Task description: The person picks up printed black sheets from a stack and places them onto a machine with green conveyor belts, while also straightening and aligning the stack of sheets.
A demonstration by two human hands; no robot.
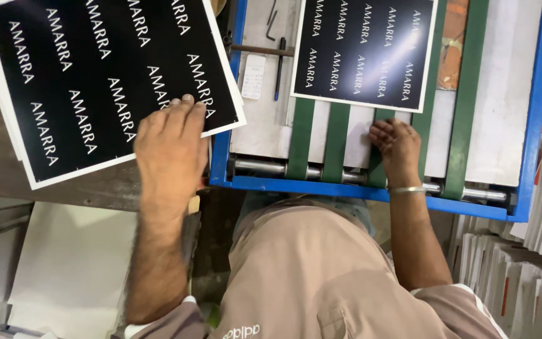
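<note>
Left hand (pixel 170 147) flat, fingers spread, on stack's (pixel 101 81) corner; right hand (pixel 396 147) (fingers curled) presses green belt (pixel 335 141).

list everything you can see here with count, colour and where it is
printed sheets: a stack, count unclear, black with white lettering and white border, on the left surface
printed sheet: one, black with white lettering, on the machine bed at top centre
belts: about five, green, running along the machine bed
frame: one, blue, around the machine bed
roller: one, silver, at the near edge of the frame
paper stacks: several, white with red marks, lower right
blank sheets: a few, white, lower left
bangle: one, silver, on the right wrist
left hand: flat on the corner of the printed sheets
right hand: resting on the belts
</note>
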